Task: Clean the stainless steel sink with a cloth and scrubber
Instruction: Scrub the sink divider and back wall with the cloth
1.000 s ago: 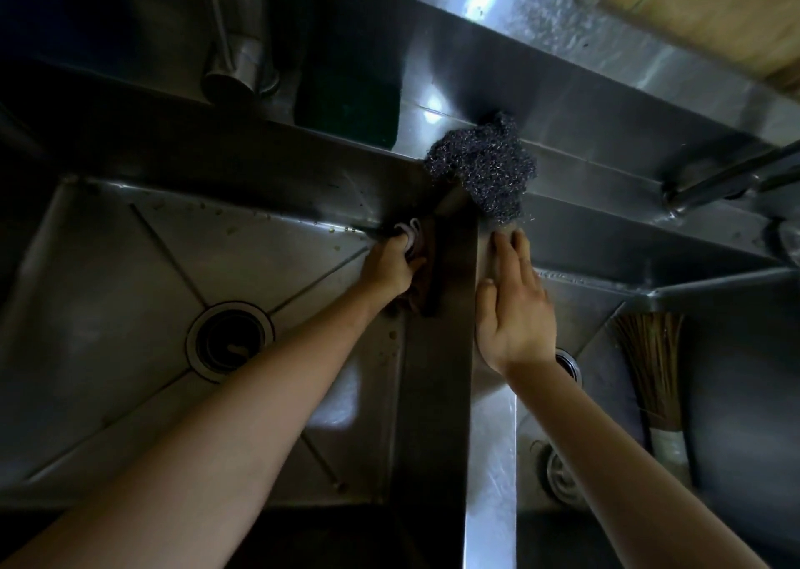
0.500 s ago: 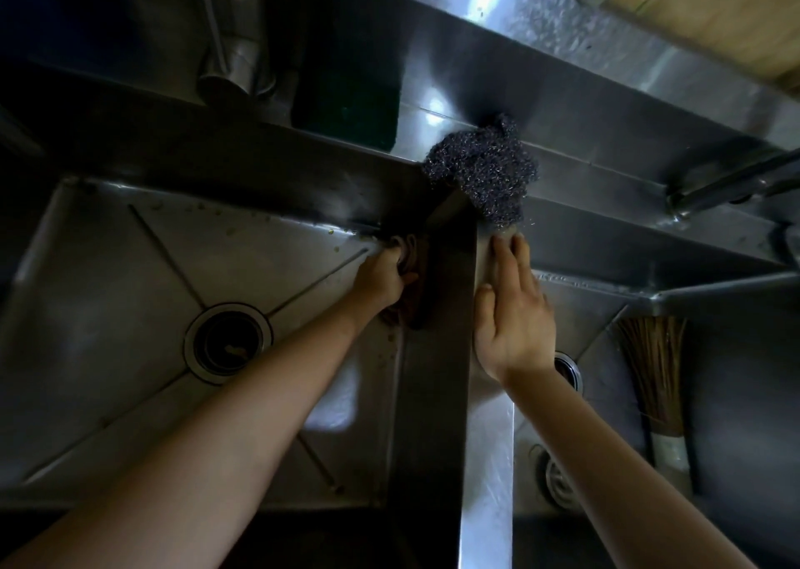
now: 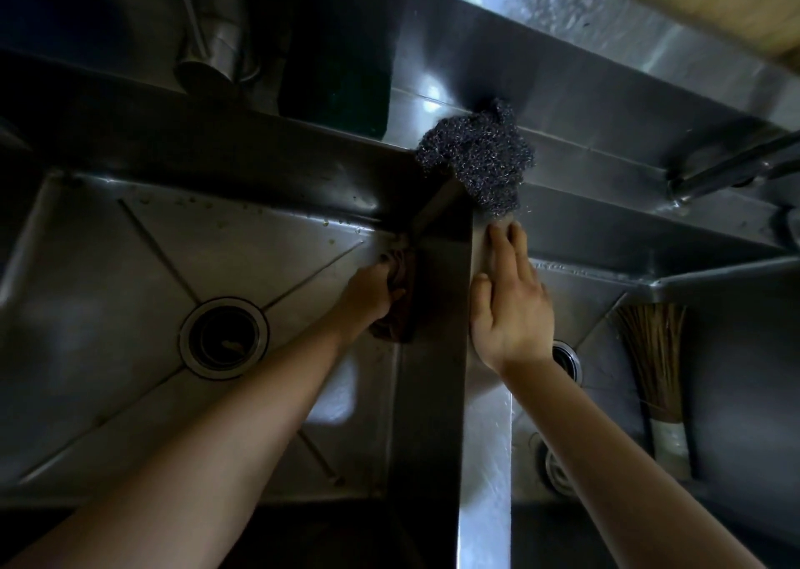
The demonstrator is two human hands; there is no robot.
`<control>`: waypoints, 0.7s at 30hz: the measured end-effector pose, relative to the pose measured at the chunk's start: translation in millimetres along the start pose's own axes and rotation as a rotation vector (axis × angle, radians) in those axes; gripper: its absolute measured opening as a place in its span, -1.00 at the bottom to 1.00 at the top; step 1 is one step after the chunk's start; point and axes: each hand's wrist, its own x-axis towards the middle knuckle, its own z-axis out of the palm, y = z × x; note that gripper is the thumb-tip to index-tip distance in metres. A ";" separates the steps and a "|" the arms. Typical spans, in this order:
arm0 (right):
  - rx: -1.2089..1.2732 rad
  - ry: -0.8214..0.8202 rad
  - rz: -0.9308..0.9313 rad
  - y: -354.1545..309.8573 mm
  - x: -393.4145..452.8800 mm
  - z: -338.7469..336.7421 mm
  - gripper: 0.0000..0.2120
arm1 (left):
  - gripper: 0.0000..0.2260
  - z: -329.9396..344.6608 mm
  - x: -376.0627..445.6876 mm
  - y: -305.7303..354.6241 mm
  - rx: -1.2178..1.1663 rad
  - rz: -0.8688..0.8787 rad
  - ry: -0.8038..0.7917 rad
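Scrubbing now: left hand (image 3: 368, 293) grips a dark brownish cloth (image 3: 396, 308), pressed against the right wall of the left basin (image 3: 130, 265), just below centre frame.
Other hand: right hand (image 3: 511, 308) lies flat with fingers straight on the divider ridge (image 3: 485, 438) between the two basins, holding nothing; a brace, I'd judge.
Scrubber: steel-wool scrubber (image 3: 480, 157) sits on the back ledge at upper centre, just beyond the right fingertips, not gripped.
Done so far: hard to call! The left basin floor shines in patches, yet specks dot its far edge near the back wall.
Still to do: specks along that far edge, the drain (image 3: 224, 338) surround, and the right basin (image 3: 714, 352), where a straw brush (image 3: 653, 352) lies at right of frame.
Progress call: partway at most, with the scrubber stage not in hand at this moment.
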 end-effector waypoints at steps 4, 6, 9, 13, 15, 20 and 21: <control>-0.002 0.003 0.005 -0.5 -0.1 -0.2 -0.35 | -0.52 11.9 -21.9 -11.8 0.072 -0.024 -0.087; 0.004 0.003 0.009 -1.0 0.2 -0.3 -0.35 | -0.50 16.2 -29.4 -15.5 0.102 -0.030 -0.129; 0.009 0.006 0.017 -1.2 0.1 -0.8 -0.35 | -0.50 14.6 -34.1 -13.0 0.160 -0.027 -0.156; 0.003 0.007 0.044 -1.4 -1.0 -1.6 -0.35 | -0.47 3.6 -35.3 -7.2 0.142 -0.040 -0.154; -0.003 0.010 0.057 -2.3 -1.6 -2.1 -0.35 | -0.47 -2.3 -40.0 -6.2 0.116 -0.044 -0.151; -0.054 0.014 0.094 -6.2 -3.9 -5.9 -0.36 | -0.60 -20.1 -54.4 -7.7 0.053 0.035 -0.151; -0.063 0.010 0.103 -7.2 -3.9 -6.7 -0.35 | -0.65 -25.9 -57.5 -8.0 0.044 0.056 -0.157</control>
